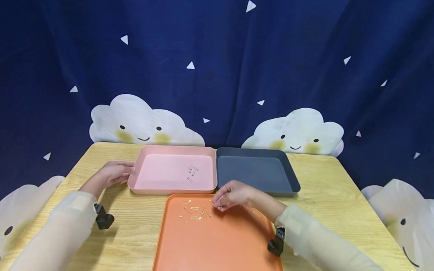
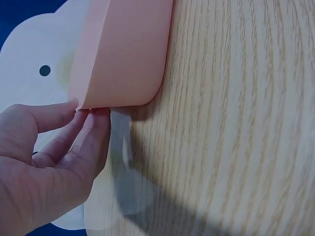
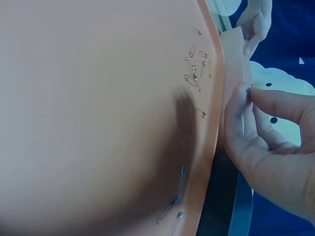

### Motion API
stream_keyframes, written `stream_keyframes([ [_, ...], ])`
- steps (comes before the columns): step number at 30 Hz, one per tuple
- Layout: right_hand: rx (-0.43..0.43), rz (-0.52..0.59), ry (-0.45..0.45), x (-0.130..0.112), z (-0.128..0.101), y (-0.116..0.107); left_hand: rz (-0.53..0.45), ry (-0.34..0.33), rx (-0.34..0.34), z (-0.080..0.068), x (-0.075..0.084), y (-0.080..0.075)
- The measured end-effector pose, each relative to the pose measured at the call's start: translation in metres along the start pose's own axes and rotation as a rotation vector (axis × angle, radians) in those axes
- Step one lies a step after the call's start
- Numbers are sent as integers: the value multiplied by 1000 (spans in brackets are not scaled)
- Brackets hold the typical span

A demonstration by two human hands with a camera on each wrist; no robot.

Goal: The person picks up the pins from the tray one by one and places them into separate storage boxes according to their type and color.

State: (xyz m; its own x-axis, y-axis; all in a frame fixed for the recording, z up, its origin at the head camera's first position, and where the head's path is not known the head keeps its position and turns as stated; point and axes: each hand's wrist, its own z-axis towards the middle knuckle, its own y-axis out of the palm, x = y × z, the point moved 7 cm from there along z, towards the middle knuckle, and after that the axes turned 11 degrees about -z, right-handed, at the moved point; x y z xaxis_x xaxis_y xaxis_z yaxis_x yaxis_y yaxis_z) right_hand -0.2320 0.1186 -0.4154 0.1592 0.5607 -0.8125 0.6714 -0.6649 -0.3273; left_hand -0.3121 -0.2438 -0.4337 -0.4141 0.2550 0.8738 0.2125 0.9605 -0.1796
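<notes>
My left hand [image 1: 114,173] pinches the left rim of a pink tray [image 1: 157,174], thumb on top and fingers beneath, as the left wrist view shows. Several silver safety pins [image 1: 193,173] lie in that tray's right half. Over the far edge of an orange tray [image 1: 215,248], my right hand [image 1: 235,194] pinches a tiny silvery thing between thumb and index finger, apparently a safety pin, mostly hidden by the fingertips. Gold safety pins [image 1: 195,208] lie scattered to its left on the orange tray. Silver safety pins [image 3: 181,182] also lie there, partly under my right forearm in the head view.
A dark grey tray [image 1: 255,171] stands against the pink tray's right side, behind the orange one. All three trays are on a wooden table [image 1: 323,196]. Behind it hangs a dark blue curtain [image 1: 220,71] with clouds and white triangles.
</notes>
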Motion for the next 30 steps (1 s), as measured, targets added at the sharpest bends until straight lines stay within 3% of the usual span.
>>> stream_keyframes([
  [12,3,-19,46,-21,21,-10,-11,-5,13,5,1,3],
  [21,-42,-68,70,-37,36,-18,-41,-14,17,4,0,1],
  [30,1,-86,111,-50,58,-27,-27,-36,13,2,0,1],
])
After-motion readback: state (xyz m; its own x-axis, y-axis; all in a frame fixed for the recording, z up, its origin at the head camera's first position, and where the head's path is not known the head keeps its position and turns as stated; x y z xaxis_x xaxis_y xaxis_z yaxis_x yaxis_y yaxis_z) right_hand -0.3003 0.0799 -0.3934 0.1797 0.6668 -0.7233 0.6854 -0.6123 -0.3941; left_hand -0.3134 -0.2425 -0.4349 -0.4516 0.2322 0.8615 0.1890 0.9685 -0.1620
